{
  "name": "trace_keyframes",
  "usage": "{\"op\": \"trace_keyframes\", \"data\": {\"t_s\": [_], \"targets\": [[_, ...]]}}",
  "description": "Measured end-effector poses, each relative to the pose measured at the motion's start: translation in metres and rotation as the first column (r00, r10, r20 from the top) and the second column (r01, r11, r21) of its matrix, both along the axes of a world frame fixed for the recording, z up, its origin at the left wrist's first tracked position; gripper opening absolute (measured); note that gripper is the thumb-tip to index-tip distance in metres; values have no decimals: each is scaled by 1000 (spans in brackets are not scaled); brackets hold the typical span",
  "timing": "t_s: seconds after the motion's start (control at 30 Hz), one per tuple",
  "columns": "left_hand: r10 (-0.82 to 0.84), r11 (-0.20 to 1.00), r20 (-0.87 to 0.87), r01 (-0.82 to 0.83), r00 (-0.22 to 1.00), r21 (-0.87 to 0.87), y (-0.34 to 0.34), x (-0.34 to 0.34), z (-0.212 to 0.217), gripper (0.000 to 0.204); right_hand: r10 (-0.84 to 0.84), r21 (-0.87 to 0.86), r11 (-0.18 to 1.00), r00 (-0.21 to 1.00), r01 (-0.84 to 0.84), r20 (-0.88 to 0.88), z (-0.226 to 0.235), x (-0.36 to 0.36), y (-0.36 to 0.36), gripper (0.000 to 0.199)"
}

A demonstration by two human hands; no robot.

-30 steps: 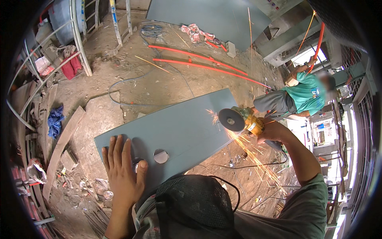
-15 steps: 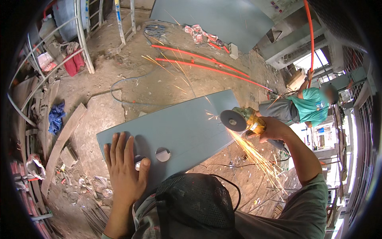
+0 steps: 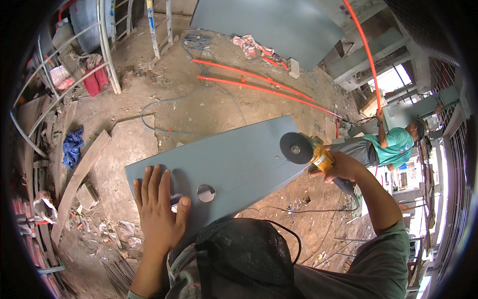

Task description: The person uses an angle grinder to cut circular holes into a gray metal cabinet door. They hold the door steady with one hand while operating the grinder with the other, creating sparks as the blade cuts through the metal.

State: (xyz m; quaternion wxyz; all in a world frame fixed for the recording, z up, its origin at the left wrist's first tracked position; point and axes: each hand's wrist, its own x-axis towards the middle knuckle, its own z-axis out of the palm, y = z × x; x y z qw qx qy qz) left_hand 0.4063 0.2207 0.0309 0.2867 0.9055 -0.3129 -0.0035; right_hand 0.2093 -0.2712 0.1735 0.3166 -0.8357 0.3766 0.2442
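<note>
My left hand lies flat with fingers spread on the left end of a grey sheet panel. Beside that hand, the panel has a round hole; another opening is partly covered by the hand. My right hand is wrapped round a yellow angle grinder. Its dark cutting disc is tilted above the panel's right end, near a small curved mark on the surface. No sparks show at the disc. A dark mesh cap hides the panel's near edge.
Two orange pipes and a coiled cable lie on the dirt floor beyond the panel. A co-worker in a green shirt grips an upright orange pipe at right. Metal frames stand at left, near a blue bag.
Sparks streaming from the disc have stopped. The grinder has shifted slightly right and lifted off the panel. The co-worker's upright pipe has swung left. My left hand stays on the panel.
</note>
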Motion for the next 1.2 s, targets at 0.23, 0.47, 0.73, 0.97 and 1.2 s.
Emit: {"op": "trace_keyframes", "data": {"t_s": [0.23,0.47,0.73,0.97,1.2], "targets": [[-21,1000,-10,21,1000,7,0,-1,-1,71,-405,293,869,913,400,-46,7,-36,31,51],[-32,998,-1,32,999,59,-3,-2,1,71,-481,279,828,872,487,-93,11,-44,55,58],[-52,996,-37,55,998,70,-2,-2,6,73,-444,265,847,888,460,-123,10,-31,63,59],[-49,998,-9,49,999,47,-1,-2,5,71,-457,254,839,876,481,-150,14,-20,74,60],[-56,997,-28,57,998,44,1,-2,6,71,-469,267,829,871,492,-149,8,-24,72,63]]}}
